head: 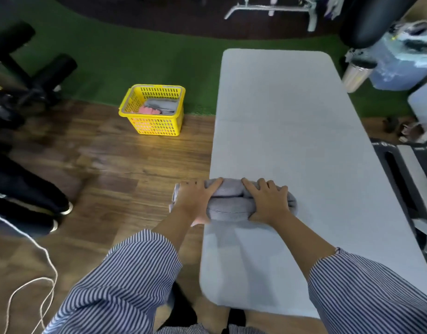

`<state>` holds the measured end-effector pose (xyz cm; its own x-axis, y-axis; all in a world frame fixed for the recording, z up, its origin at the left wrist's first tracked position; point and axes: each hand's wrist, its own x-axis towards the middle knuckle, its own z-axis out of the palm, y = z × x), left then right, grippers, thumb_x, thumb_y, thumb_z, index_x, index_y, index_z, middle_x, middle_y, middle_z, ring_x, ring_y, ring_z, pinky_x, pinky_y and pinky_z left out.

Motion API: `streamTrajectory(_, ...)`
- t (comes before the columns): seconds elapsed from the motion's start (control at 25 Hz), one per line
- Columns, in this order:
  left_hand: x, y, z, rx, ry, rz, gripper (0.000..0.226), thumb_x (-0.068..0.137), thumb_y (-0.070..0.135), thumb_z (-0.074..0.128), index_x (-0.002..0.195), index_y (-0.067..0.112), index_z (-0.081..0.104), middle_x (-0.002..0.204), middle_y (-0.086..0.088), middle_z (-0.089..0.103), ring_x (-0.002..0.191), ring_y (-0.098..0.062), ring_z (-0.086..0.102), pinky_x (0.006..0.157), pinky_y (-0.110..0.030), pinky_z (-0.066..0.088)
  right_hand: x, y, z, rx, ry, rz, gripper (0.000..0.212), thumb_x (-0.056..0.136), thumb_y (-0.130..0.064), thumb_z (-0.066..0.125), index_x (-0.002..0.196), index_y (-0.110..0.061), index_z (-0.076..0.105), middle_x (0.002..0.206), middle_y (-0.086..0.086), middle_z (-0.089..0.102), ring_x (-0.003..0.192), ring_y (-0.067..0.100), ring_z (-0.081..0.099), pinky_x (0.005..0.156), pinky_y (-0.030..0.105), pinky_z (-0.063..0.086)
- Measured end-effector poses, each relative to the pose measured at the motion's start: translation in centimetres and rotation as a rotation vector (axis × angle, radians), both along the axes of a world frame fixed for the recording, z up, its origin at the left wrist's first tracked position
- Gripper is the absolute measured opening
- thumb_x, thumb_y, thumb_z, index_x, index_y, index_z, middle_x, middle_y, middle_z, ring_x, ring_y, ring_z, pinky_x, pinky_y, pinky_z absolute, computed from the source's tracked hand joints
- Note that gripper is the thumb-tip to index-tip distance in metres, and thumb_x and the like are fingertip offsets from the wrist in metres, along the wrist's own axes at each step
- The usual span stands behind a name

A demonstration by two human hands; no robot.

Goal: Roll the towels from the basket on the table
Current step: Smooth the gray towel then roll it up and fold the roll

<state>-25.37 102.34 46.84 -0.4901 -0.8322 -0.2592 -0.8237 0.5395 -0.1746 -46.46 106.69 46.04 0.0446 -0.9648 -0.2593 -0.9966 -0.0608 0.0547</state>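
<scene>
Your left hand (pixel 198 201) and right hand (pixel 267 201) clamp a rolled grey towel (pixel 231 206) at the worktop's (pixel 291 116) left edge; it overhangs and may unroll or slip floorward. More towels wait in the yellow basket (pixel 154 126).

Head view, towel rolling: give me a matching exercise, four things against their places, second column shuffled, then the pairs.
Things:
1. grey towel roll
2. yellow basket
3. pink cloth
4. left hand

Places:
A. inside the basket
B. on the floor, left of the table
C. on the roll's end at the table's left edge
D. on the table, under both hands

Pairs: 1-D, 2-B, 3-A, 4-C
</scene>
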Motion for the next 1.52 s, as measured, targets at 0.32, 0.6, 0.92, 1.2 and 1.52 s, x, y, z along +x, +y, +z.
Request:
streamTrajectory(0.32,17.3,-6.9,2.1,-0.065,-0.046,0.161,0.113,0.065,0.061,0.066,0.149,0.036,-0.006,0.130,-0.012,0.038,0.113,-0.032,0.043,0.082,-0.044,0.040,16.3,-10.5,0.8,-0.091,-0.079,0.178,0.097,0.062,-0.051,0.063,0.140,-0.038,0.008,0.130,0.004,0.038,0.117,0.028,0.036,0.088,0.048,0.035)
streamTrajectory(0.6,30.6,-14.6,3.1,-0.076,-0.067,0.185,0.117,0.062,0.066,0.066,0.149,0.037,-0.008,0.132,-0.010,0.039,0.113,-0.034,0.045,0.090,-0.049,0.041,29.0,-18.3,1.1,-0.098,-0.145,0.215,0.101,0.062,-0.059,0.059,0.142,-0.037,0.004,0.131,0.004,0.035,0.119,0.029,0.034,0.086,0.050,0.031)
streamTrajectory(0.92,32.3,-28.5,1.8,-0.072,-0.042,0.155,0.112,0.066,0.063,0.065,0.150,0.035,-0.004,0.132,-0.007,0.040,0.117,-0.029,0.043,0.087,-0.047,0.040,30.9,-31.9,0.2,-0.058,-0.141,0.184,0.100,0.062,-0.055,0.061,0.142,-0.038,0.003,0.128,0.003,0.038,0.117,0.029,0.036,0.088,0.050,0.031)
streamTrajectory(1.2,31.8,-47.1,2.4,-0.072,-0.035,0.217,0.115,0.061,0.062,0.067,0.148,0.024,0.003,0.130,-0.004,0.041,0.117,-0.028,0.045,0.089,-0.043,0.041,30.3,-51.0,0.7,-0.086,-0.109,0.208,0.103,0.060,-0.053,0.062,0.143,-0.037,0.004,0.128,0.002,0.037,0.115,0.027,0.037,0.082,0.044,0.031)
streamTrajectory(1.52,33.2,-61.8,-0.8,0.059,0.013,0.270,0.114,0.063,0.059,0.067,0.149,0.016,0.007,0.135,-0.005,0.038,0.123,-0.029,0.040,0.094,-0.045,0.039,31.5,-66.4,-0.8,0.020,-0.085,0.246,0.106,0.061,-0.051,0.067,0.145,-0.028,0.009,0.136,0.002,0.033,0.120,0.029,0.035,0.090,0.048,0.031)
